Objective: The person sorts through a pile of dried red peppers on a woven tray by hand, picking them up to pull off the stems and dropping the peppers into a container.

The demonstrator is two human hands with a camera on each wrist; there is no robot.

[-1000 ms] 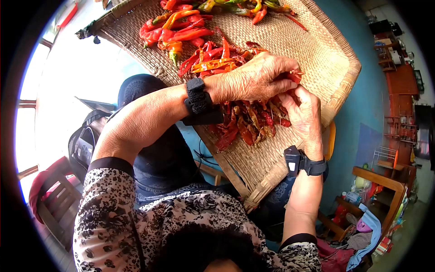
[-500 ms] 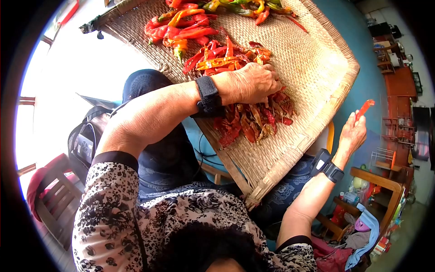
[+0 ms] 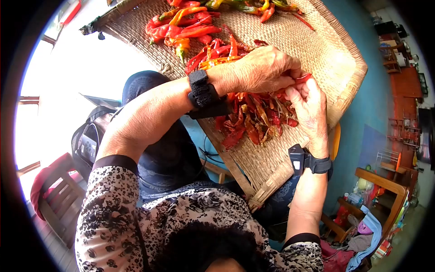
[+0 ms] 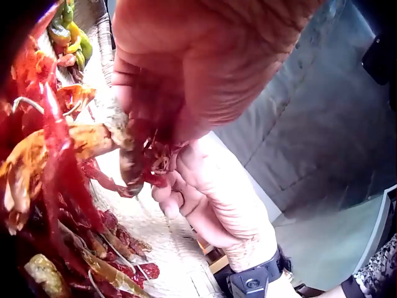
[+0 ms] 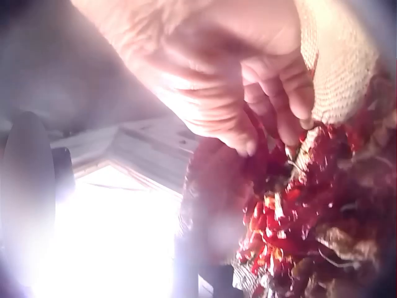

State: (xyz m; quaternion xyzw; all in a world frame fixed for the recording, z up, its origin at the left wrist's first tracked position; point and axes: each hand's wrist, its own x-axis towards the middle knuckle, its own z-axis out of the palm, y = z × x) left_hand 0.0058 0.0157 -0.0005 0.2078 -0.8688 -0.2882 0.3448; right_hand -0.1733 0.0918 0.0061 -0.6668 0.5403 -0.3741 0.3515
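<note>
My left hand point(image 3: 265, 70) reaches across the pile with curled fingers and grips a red chili pepper point(image 3: 303, 78) beyond the pile's right side. Against it, the fingertips of my right hand point(image 3: 311, 109) pinch the same pepper. In the left wrist view, a crumpled red part of the pepper point(image 4: 158, 166) shows between the two hands; the rest is hidden by my fingers. Below the hands lie wrinkled, dried red chilies point(image 3: 249, 124) in a heap. Blurred in the right wrist view, my right hand point(image 5: 217, 74) has its fingers bent close over red chilies point(image 5: 279, 230).
The woven tray point(image 3: 335, 59) rests across the person's knees. Fresher red peppers point(image 3: 192, 29) lie farther up it, with green and yellow ones point(image 3: 244, 7) at the top. A wooden chair point(image 3: 65, 195) stands left, and a wooden frame with cloths point(image 3: 376, 181) is at lower right.
Half a second ago my right hand held a red pepper piece out past the tray's right side while my left was in the pile. Both hands have come together again at a pepper.
</note>
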